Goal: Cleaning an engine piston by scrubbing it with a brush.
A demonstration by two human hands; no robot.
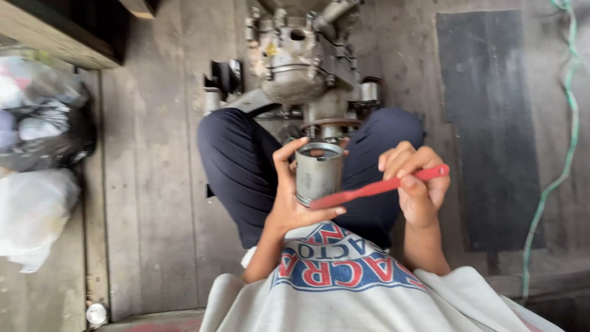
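Note:
My left hand (290,193) grips a grey metal piston (318,171), an open-topped cylinder held upright over my lap. My right hand (418,184) holds a red toothbrush (378,187) by its handle. The brush end lies against the lower side of the piston, near my left thumb. Both hands sit between my knees, which are in dark trousers.
A dirty engine block (301,61) stands on the wooden floor just beyond my knees. Plastic bags (37,154) lie at the left. A dark mat (485,123) and a green cord (568,123) lie at the right. A small round lid (96,313) rests at the lower left.

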